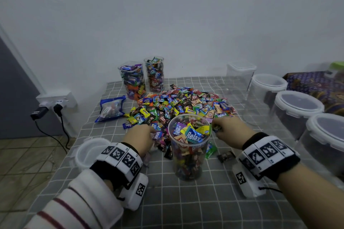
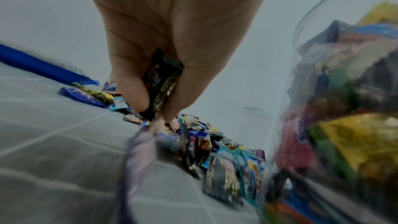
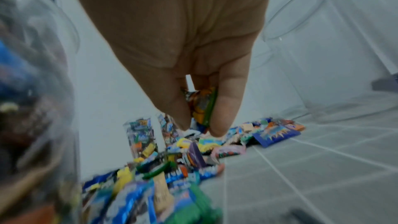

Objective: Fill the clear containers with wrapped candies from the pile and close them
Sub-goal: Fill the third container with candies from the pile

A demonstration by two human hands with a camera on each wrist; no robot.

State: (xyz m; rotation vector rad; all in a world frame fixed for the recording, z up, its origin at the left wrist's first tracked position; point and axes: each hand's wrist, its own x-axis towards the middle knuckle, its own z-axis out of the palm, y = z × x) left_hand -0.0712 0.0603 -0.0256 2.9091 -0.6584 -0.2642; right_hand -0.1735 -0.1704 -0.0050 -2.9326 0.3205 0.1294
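Backdrop: plain pale wall behind a desk [image 1: 186, 201] covered in grey checked cloth; tiled floor and a wall socket with plugs [image 1: 55, 104] off beyond the left hand.
Candy pile [image 1: 184, 102]: loose wrapped candies, heaped just past both hands' fingertips, still large.
Working container [image 1: 189, 147]: tall clear tumbler standing between the two hands, candies up to its rim, no lid on it.
Left hand [image 1: 139, 137]: fingers curled round a dark-wrapped candy [image 2: 161, 83], down at the near edge of the pile; a blurred pale purple wrapper hangs below the fingertips.
Right hand [image 1: 229, 132]: fingertips pinch an orange-and-green wrapped candy [image 3: 202, 106], just beside the working container's rim.
Filled containers [image 1: 133, 80]: two tall clear ones, far beyond the left hand by the wall, both full and both uncapped as far as can be seen.
Empty containers [image 1: 296, 109]: a row of clear tubs outward from the right hand, white clip lids resting on the nearer ones; whether clipped, cannot tell.
Loose lid [image 1: 91, 151]: white-rimmed, lying on the desk just outside the left wrist.
Blue bag [image 1: 110, 108]: candy packet lying forward and outward of the left hand.
Progress: judged roughly a third through; three containers filled, none seen closed, several empty, plenty of candy left.
Next due: drop both handfuls in, then cap the working container.
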